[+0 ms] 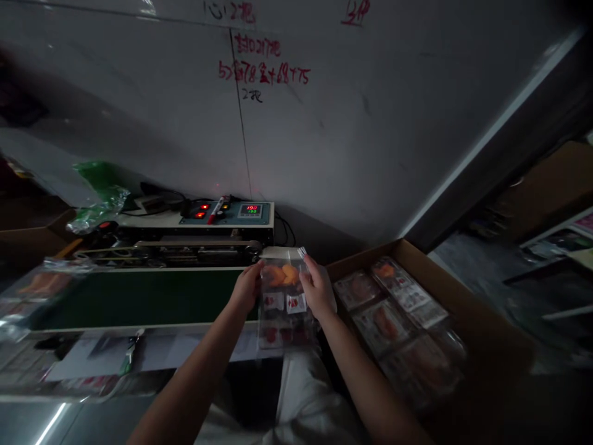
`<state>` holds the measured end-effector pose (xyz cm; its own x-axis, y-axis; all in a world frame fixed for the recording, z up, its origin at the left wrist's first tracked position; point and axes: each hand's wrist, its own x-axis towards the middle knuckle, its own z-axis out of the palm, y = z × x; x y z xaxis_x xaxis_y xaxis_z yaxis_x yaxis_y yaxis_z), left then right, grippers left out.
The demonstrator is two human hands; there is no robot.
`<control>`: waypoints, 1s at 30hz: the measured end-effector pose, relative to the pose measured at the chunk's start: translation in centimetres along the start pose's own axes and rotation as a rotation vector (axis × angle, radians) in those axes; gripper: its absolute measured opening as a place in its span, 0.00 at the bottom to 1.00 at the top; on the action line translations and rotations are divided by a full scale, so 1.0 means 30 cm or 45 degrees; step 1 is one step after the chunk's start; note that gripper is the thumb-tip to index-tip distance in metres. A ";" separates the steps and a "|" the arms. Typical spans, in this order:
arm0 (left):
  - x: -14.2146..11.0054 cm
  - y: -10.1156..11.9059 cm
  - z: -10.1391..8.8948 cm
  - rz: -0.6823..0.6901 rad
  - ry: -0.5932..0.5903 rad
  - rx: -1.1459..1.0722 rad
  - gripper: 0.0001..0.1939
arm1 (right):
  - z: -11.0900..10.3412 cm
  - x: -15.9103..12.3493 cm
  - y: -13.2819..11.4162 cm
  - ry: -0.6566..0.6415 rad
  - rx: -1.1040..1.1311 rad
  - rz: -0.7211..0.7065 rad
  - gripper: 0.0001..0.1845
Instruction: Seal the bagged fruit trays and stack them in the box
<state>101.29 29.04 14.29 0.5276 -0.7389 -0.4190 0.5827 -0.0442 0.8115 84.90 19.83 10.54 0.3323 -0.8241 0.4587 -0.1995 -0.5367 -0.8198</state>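
Note:
A clear plastic bag (285,296) with orange food pieces and small red-and-white sachets inside is held upright between both hands. My left hand (247,287) grips its left edge, and my right hand (317,287) grips its right edge. The bag's open top (283,252) lies at the right end of the sealing machine (194,238), beside the dark green conveyor belt (139,296).
A cardboard box (467,296) at the right holds several filled bags (398,309). The machine's control panel (227,212) shows red lights and a digital readout. A green plastic bag (99,188) lies at the back left. More packets (41,281) rest at the belt's left end.

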 end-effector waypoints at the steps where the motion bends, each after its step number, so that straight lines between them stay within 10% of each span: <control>1: 0.015 0.005 -0.004 -0.027 0.025 0.005 0.16 | 0.006 -0.003 0.009 -0.002 0.010 0.001 0.26; 30: 0.107 0.050 0.015 0.028 0.273 0.032 0.08 | 0.086 -0.008 0.048 0.066 -0.028 0.037 0.26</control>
<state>103.57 26.29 14.33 0.6610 -0.5800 -0.4760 0.5555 -0.0483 0.8301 86.93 19.73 8.38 0.2780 -0.8475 0.4522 -0.2291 -0.5157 -0.8256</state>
